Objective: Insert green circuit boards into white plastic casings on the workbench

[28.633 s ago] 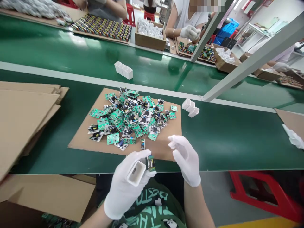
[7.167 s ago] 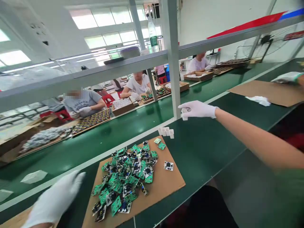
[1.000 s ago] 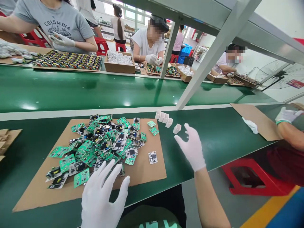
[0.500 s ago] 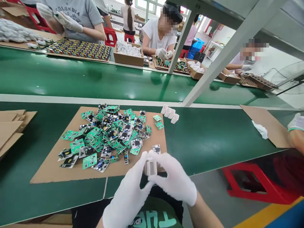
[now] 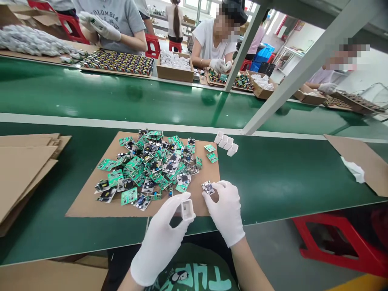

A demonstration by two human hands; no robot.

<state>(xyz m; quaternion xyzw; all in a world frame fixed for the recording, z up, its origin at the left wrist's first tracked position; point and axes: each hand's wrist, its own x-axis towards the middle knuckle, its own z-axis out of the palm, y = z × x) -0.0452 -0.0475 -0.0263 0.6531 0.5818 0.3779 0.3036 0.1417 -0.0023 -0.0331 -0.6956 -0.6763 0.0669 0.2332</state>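
Observation:
My left hand [image 5: 166,230], in a white glove, grips a small white open-ended plastic housing [image 5: 187,209] between thumb and fingers, its opening facing me. To the right, my gloved right hand [image 5: 224,210] has thumb and fingertips closed on the edges of a small circuit board [image 5: 207,187]. That board is at the right part of the cardboard sheet [image 5: 87,208], with its components facing up. Left of it is a heap of circuit boards [image 5: 151,165], some green side up, others showing components. Two small green boards [image 5: 211,153] lie apart from the heap.
Several white housings [image 5: 226,143] stand in a row past the cardboard's right corner. Cardboard sheets [image 5: 27,165] are stacked at left; another [image 5: 363,161] with a white cloth [image 5: 353,169] lies right. A slanted metal post [image 5: 285,87] rises behind. Co-workers sit across the green conveyor [image 5: 121,97].
My right hand has left the white housing and moved right and forward onto the circuit board. My left hand keeps the housing, now slightly left. The whole view has shifted.

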